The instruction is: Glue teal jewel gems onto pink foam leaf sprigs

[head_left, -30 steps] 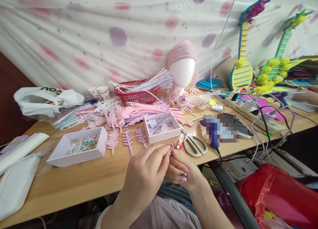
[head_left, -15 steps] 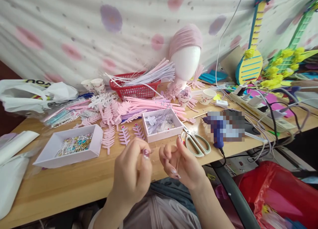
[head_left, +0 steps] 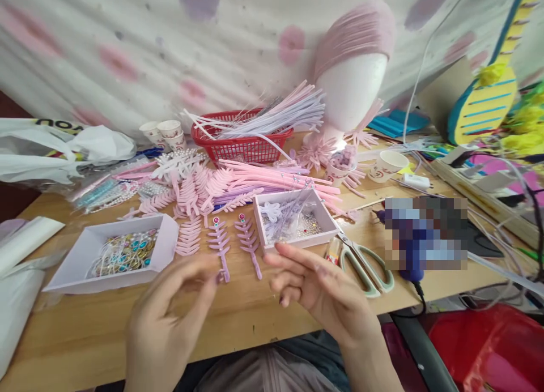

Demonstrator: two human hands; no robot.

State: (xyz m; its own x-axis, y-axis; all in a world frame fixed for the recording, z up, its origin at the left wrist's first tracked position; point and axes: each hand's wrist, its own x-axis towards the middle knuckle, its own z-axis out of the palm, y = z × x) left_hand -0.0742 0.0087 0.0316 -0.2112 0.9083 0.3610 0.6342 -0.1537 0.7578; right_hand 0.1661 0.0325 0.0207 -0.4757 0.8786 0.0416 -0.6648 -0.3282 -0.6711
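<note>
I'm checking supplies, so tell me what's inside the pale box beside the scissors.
The box holds a pale looped piece, thin lilac stems, clear plastic and small pearly beads. Whatever lies beneath them is covered.

A pink-wrapped mannequin head [head_left: 351,89] stands before a flower-patterned curtain [head_left: 246,46].

My two leaf sprigs [head_left: 249,242] are lt. purple w/ magenta gems [head_left: 242,217]. Fluffy stems [head_left: 272,179] mostly pink, some purple. Basket [head_left: 246,149] = red; scissors' handles [head_left: 368,293] pale grey-green. Backdrop cloth [head_left: 250,58] white w/ pink & purple blotches (v. flowery, I'd say). Mannequin head [head_left: 352,89] white, its wrap [head_left: 359,35] dusty pink. Toy instrument [head_left: 484,113] yellow w/ blue stripes.
</note>
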